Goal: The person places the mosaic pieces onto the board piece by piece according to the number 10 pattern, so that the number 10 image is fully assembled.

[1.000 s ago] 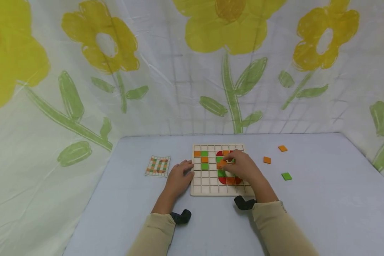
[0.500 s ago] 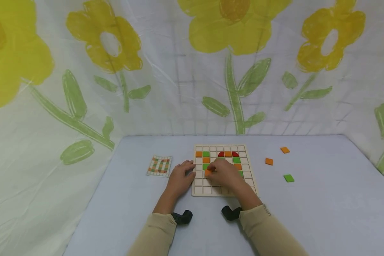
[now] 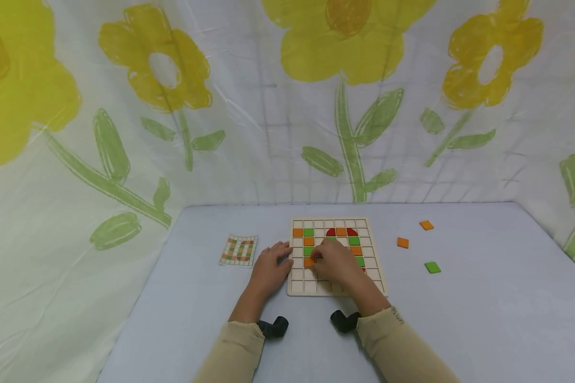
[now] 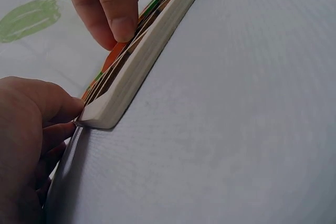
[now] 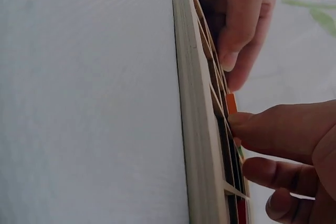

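A wooden grid board (image 3: 297,288) lies on the table, with orange, green and red tiles in some of its cells. My right hand (image 3: 337,261) reaches over its middle and pinches a square orange tile (image 3: 308,263) between thumb and fingers. That tile sits at a cell in the second column from the left, just below a green tile (image 3: 309,250). In the right wrist view, the orange tile (image 5: 231,102) stands slightly proud of the grid beside the thumb. My left hand (image 3: 270,268) rests at the board's left edge, thumb and fingertips touching it. My right hand hides several central cells.
Left of the board lies a small pattern card (image 3: 239,250) printed with coloured squares. On the table to the right are two loose orange tiles, one farther back (image 3: 427,225) and one nearer (image 3: 402,243), plus a green tile (image 3: 433,267). A flowered curtain (image 3: 249,159) hangs behind.
My right hand has carried the orange tile leftward across the board, then lowered it to a cell in the second column. My left hand has stayed at the board's left edge.
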`<move>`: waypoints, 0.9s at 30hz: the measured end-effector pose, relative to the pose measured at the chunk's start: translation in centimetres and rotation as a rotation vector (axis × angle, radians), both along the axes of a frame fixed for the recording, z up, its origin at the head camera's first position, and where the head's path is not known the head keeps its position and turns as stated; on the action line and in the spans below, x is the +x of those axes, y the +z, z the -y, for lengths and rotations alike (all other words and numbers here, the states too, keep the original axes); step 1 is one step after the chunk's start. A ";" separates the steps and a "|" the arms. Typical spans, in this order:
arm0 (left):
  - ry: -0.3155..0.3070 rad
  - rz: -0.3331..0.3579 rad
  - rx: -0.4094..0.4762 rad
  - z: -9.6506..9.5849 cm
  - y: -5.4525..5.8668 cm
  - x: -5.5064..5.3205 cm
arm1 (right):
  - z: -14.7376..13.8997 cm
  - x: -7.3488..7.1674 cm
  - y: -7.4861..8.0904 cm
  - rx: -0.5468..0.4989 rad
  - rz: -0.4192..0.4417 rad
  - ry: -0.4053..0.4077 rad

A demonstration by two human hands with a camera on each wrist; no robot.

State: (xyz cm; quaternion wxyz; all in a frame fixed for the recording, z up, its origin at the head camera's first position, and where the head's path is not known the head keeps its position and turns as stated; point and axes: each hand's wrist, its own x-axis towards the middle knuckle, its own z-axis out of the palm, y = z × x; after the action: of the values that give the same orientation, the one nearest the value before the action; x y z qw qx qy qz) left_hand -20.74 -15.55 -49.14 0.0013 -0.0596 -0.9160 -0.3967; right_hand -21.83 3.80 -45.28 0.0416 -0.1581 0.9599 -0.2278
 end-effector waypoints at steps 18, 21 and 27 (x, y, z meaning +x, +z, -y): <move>0.010 0.005 -0.008 -0.1 -0.1 0.0 | -0.7 -0.4 0.1 -0.074 0.028 -0.012; 0.015 0.005 -0.012 -0.2 -0.1 0.0 | -1.3 -0.5 0.4 -0.107 0.068 -0.034; 0.018 -0.008 -0.008 -0.3 0.0 0.0 | -4.6 -1.2 0.9 -0.167 0.144 -0.112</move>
State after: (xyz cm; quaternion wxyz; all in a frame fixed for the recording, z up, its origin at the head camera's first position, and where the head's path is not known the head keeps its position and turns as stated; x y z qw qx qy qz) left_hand -20.69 -15.30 -49.16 0.0082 -0.0527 -0.9182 -0.3926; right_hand -23.05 8.43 -44.39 0.0841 -0.0903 0.9395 -0.3197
